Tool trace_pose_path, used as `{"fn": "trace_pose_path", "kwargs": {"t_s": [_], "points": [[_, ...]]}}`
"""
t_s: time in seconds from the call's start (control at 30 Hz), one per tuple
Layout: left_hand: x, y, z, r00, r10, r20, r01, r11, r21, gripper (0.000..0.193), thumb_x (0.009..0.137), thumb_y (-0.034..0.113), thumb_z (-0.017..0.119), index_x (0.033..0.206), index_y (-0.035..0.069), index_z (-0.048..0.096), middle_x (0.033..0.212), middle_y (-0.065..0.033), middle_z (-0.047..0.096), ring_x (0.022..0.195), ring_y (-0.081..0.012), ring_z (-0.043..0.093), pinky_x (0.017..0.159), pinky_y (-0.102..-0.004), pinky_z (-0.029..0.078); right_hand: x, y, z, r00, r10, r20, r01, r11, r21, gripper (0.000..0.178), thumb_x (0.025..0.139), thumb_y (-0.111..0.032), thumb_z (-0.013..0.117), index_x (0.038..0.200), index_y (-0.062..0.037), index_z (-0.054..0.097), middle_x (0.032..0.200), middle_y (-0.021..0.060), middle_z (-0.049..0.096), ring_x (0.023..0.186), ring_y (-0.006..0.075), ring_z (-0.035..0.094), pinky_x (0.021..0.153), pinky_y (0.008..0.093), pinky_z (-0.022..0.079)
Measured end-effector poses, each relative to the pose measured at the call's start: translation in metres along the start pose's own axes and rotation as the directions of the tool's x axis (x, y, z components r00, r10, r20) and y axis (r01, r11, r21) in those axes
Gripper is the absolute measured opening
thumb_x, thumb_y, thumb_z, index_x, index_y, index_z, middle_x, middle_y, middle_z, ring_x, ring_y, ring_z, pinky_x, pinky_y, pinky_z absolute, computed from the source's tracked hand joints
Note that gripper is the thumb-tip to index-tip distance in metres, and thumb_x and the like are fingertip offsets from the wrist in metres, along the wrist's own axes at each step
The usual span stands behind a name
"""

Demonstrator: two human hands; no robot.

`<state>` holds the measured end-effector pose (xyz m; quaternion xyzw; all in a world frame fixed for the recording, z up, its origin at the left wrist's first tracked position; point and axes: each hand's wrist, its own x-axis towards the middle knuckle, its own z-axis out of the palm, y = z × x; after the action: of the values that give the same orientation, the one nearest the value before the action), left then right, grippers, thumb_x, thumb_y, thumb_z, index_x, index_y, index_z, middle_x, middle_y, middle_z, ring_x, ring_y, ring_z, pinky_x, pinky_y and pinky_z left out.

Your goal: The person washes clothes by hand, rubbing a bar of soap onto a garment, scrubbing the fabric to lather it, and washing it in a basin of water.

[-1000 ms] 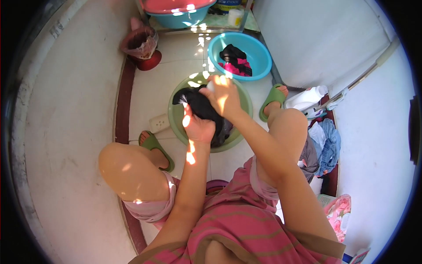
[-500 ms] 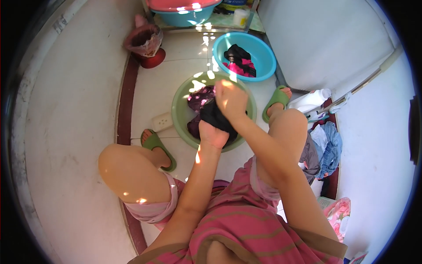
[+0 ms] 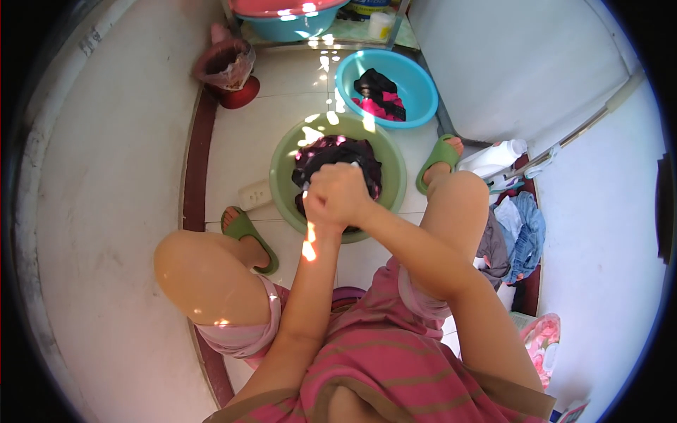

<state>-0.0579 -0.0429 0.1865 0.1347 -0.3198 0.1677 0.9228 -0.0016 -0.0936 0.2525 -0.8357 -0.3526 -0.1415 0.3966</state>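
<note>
My right hand (image 3: pixel 343 189) is closed in a fist directly over my left hand (image 3: pixel 316 210), both above the green basin (image 3: pixel 278 171). Black cloth (image 3: pixel 343 152) spreads out from beyond my knuckles, and the two hands appear to grip its near part between them. The fingers of my left hand are mostly hidden under the right one. Dark purple clothing (image 3: pixel 310 146) lies bunched in the same basin, beneath and beside the black cloth.
Beyond stands a blue basin (image 3: pixel 421 92) with black and pink clothes (image 3: pixel 381 103). A power strip (image 3: pixel 254 195) lies left of the green basin. A red bin (image 3: pixel 240 95) is at the left wall; a white bottle (image 3: pixel 492 159) and piled clothes (image 3: pixel 525 236) lie along the right.
My right hand has come down toward me from the far side of the black cloth onto my left hand. The cloth has shifted away, now spread over the purple clothing.
</note>
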Motion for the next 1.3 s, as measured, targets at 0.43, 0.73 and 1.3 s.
{"fn": "trace_pose_path", "kwargs": {"t_s": [0.43,0.73,1.3], "points": [[0.024,-0.020,0.043,0.581,-0.330,-0.744,0.218,0.944,-0.249,0.034,0.096,0.024,0.036,0.118,0.005,0.054,0.120,-0.0085,0.056,0.113,-0.0242,0.053,0.099,-0.0382,0.042,0.006,0.048,-0.018,0.978,0.098,-0.185,-0.137,0.969,-0.207,0.021,0.071,-0.022,0.059,0.055,-0.0090,0.056,0.056,0.0117,0.057,0.052,0.0338,0.056,0.046,0.0413,0.042],[-0.001,-0.012,0.020,0.568,-0.316,-0.760,0.278,0.943,-0.185,0.041,0.094,0.032,0.036,0.121,0.006,0.050,0.124,-0.0103,0.052,0.114,-0.0229,0.052,0.099,-0.0393,0.042,-0.019,0.012,-0.014,1.000,0.008,0.029,-0.009,0.999,0.036,0.020,0.071,-0.027,0.059,0.057,-0.0124,0.062,0.058,0.0119,0.060,0.055,0.0342,0.058,0.052,0.0427,0.046],[0.024,-0.020,0.049,0.556,-0.276,-0.784,0.253,0.955,-0.157,0.042,0.097,0.030,0.029,0.123,0.006,0.051,0.126,-0.0086,0.053,0.116,-0.0252,0.050,0.101,-0.0392,0.039,-0.019,0.025,-0.020,0.966,0.242,-0.093,-0.251,0.963,-0.101,0.019,0.075,-0.026,0.058,0.067,-0.0106,0.066,0.066,0.0151,0.061,0.063,0.0369,0.059,0.056,0.0426,0.045]]}}
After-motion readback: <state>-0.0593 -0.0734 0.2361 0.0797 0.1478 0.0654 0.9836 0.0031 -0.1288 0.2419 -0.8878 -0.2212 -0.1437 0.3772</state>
